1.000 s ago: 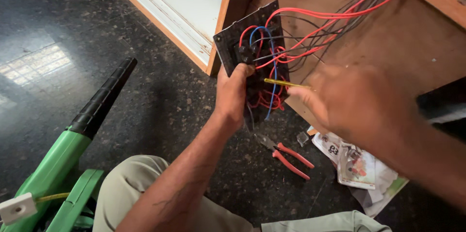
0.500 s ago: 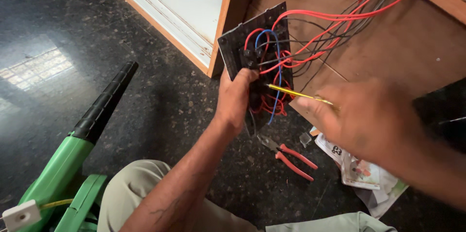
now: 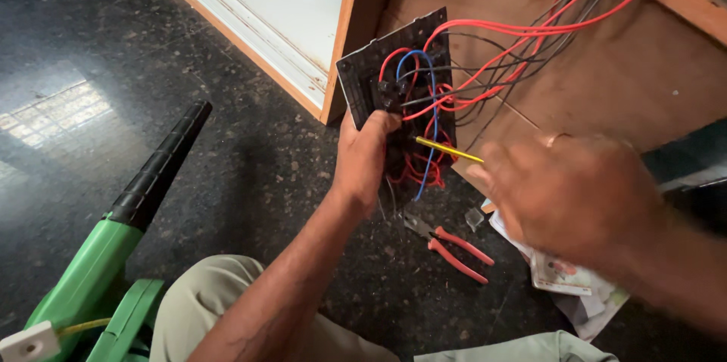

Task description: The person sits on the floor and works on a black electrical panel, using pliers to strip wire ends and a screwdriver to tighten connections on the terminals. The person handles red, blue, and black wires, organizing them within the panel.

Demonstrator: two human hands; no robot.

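Your left hand (image 3: pixel 363 157) grips the switch plate (image 3: pixel 394 89) by its lower edge, fingers (image 3: pixel 382 123) curled over the back among the wiring, holding it upright off the floor (image 3: pixel 113 51), just beside the wooden panel (image 3: pixel 360 14). The back faces you: red wires (image 3: pixel 530 29), a blue wire (image 3: pixel 432 127) and dark ones loop from the terminals and run up and right over the board (image 3: pixel 621 82).

Your right hand (image 3: pixel 568 195) is blurred. Its fingers look closed on the yellow screwdriver (image 3: pixel 447 150), tip at the terminals in the middle of the plate. I can't see the exact grip.

Handling, as I judge it:
- Plate looks light, stiff plastic. The wires tether it and will tug it back, so keep hold at the edge and not on the terminals.
- Wires are springy; bare ends at the terminals could pull loose if the plate twists.
- Screwdriver is thin and probably slips off small screws easily. Brace the plate from behind with your left hand.

Red-handled pliers (image 3: pixel 454 244) lie on the floor just below the plate, near some printed paper packets (image 3: pixel 568 279). A green and black blower (image 3: pixel 113 233) sits lower left, well apart. Your knee (image 3: pixel 204 294) is at the bottom of the view.
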